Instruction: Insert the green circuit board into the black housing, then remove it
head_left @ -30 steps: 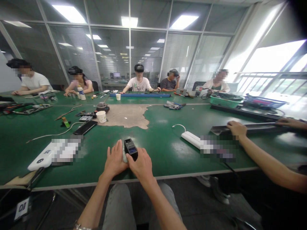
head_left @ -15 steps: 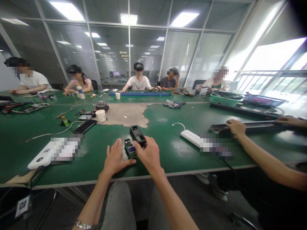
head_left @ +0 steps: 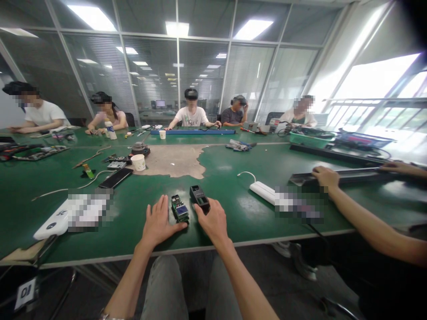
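Note:
A small green circuit board assembly with a bluish screen [head_left: 180,210] lies on the green table between my two hands. My left hand [head_left: 159,222] rests to its left, fingers spread and stretched forward; the thumb reaches to the board's near end. In my right hand [head_left: 213,220] is a black plastic housing [head_left: 199,198] with cut-out openings, gripped by its near end. The housing is to the right of the board, apart from it, tilted a little away from me.
A white power bank-like block [head_left: 263,193] with a short cable lies to the right. A co-worker's hand [head_left: 326,178] holds a long dark metal rail [head_left: 353,176]. At the left are a black phone [head_left: 116,178], a paper cup [head_left: 138,162] and a white device [head_left: 51,224].
My right hand has moved the black housing right and slightly toward me, away from the board, which now shows fully. My left hand has stayed nearly in place.

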{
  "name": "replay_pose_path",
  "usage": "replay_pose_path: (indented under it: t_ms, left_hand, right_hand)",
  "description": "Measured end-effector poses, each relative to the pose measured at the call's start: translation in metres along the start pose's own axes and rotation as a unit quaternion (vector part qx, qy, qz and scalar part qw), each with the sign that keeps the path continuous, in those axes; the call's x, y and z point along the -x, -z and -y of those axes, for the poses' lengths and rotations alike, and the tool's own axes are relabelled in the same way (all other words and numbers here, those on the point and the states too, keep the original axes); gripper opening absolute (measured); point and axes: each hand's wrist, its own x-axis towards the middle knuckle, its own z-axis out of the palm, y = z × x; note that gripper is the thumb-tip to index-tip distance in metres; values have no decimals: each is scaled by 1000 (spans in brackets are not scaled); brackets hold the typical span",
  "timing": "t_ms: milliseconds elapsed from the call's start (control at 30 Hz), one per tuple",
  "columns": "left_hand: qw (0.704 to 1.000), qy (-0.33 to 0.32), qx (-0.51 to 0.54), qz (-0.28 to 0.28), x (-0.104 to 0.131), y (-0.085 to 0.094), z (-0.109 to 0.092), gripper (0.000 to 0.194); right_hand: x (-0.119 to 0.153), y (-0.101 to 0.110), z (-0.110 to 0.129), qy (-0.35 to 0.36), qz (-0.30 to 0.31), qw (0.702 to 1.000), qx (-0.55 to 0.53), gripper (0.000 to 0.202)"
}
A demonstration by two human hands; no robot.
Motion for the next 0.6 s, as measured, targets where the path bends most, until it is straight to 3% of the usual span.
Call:
replay_pose_path:
  t_ms: [267,467,600]
  left_hand:
    - [1000,-2,-13,12,0,4,-2,106]
    - [1000,1,-17,14,1,6,-2,100]
    - [1000,6,-16,20,1,7,-2,99]
  right_hand:
    - [4,-9,-3,1,19,998,52,32]
    - [10,-14,-4,17,-12,998,67,61]
    - [12,-15,-5,16,-21,997,66,61]
